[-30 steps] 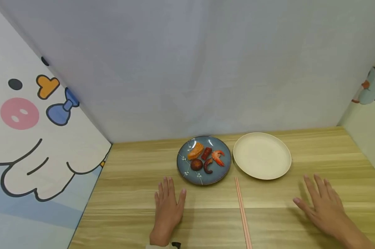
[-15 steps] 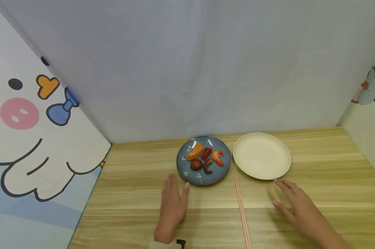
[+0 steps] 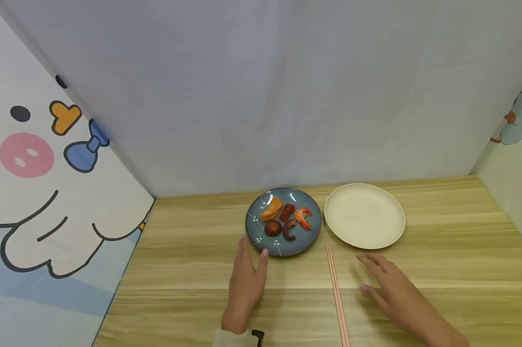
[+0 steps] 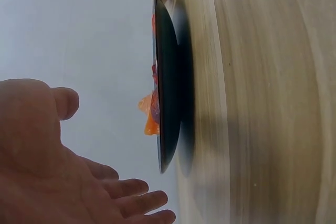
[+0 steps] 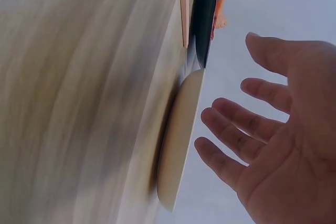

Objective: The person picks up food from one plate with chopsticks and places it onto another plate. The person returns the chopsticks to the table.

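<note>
My left hand (image 3: pixel 247 282) is close to the lower left rim of a blue-grey plate (image 3: pixel 261 245), fingers extended and thumb apart, holding nothing. On that plate lie an orange piece of food (image 3: pixel 271 209), a dark red strip (image 3: pixel 287 212), a shrimp (image 3: pixel 303 218), a brown mushroom cap (image 3: pixel 272 228) and a curled tentacle (image 3: pixel 289 230). My right hand (image 3: pixel 393 291), also holding nothing, hovers between a pair of pink chopsticks (image 3: pixel 338 296) and a cream plate (image 3: pixel 365 217). Its fingers are loosely bent in the right wrist view.
The wooden table (image 3: pixel 183 270) meets a pale grey backdrop (image 3: pixel 287 96) behind the plates. A cartoon-printed panel (image 3: pixel 35 207) stands along the left side, and another pale panel (image 3: pixel 510 193) along the right.
My right hand has moved left, from the right side of the table toward the chopsticks. My left hand has shifted slightly right and up, closer to the blue-grey plate.
</note>
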Motion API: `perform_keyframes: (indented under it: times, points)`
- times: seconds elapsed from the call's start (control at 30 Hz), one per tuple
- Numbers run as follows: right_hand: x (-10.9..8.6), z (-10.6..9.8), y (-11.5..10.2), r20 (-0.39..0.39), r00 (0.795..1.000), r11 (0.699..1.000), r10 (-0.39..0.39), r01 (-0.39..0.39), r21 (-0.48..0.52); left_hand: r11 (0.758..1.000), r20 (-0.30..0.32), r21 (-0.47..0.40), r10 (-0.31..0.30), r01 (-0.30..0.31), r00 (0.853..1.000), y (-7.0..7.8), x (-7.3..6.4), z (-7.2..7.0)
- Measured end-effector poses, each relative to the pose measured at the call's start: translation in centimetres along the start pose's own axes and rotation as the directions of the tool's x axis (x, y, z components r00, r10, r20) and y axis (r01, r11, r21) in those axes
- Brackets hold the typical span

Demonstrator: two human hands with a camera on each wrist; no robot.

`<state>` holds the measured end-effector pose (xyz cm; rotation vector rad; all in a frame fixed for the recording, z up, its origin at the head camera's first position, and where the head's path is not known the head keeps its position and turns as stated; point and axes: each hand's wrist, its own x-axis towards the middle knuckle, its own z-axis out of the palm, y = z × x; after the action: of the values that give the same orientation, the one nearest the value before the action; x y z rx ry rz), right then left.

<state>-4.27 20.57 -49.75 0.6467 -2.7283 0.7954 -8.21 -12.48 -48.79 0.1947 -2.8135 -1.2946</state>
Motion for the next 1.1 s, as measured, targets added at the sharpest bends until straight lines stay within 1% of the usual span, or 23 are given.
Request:
perform_keyframes:
  times: [0.17, 0.3, 0.47, 0.63, 0.7, 0.8, 0.97, 1.1]
  points:
    - [0.4, 0.5, -0.5, 0.020, 1.000, 1.000, -0.014, 0.014, -0.001, 0.997, -0.016, -0.062, -0.039, 0.038, 0.999, 0.0, 0.2, 0.4]
    - [0.7, 1.0, -0.9, 0.024, 0.999, 0.999, -0.035, 0.035, 0.002, 0.985, -0.048, -0.164, -0.054, 0.046, 0.997, 0.1, 0.5, 0.7]
    - [1.0, 1.5, -1.2, 0.009, 0.997, 0.997, -0.074, 0.074, -0.006, 0.956, -0.098, -0.287, -0.086, 0.055, 0.991, 0.3, 1.0, 0.9]
    - [1.3, 1.9, -1.5, 0.021, 0.996, 0.996, -0.091, 0.091, -0.007, 0.918, -0.124, -0.391, -0.129, 0.072, 0.984, 0.3, 1.5, 1.1]
    - [1.3, 2.0, -1.5, 0.023, 0.995, 0.995, -0.096, 0.096, -0.006, 0.907, -0.128, -0.414, -0.145, 0.080, 0.981, 0.3, 1.6, 1.1]
    - [1.4, 2.1, -1.5, 0.023, 0.995, 0.995, -0.102, 0.102, -0.002, 0.900, -0.133, -0.427, -0.159, 0.088, 0.978, 0.3, 1.8, 1.3]
    - [1.7, 2.3, -1.4, 0.042, 0.994, 0.995, -0.100, 0.100, 0.007, 0.886, -0.158, -0.458, -0.156, 0.067, 0.975, 0.1, 2.2, 1.8]
    - [2.0, 2.6, -1.2, 0.033, 0.993, 0.993, -0.116, 0.116, -0.001, 0.875, -0.172, -0.480, -0.163, 0.062, 0.971, -0.1, 2.5, 2.2]
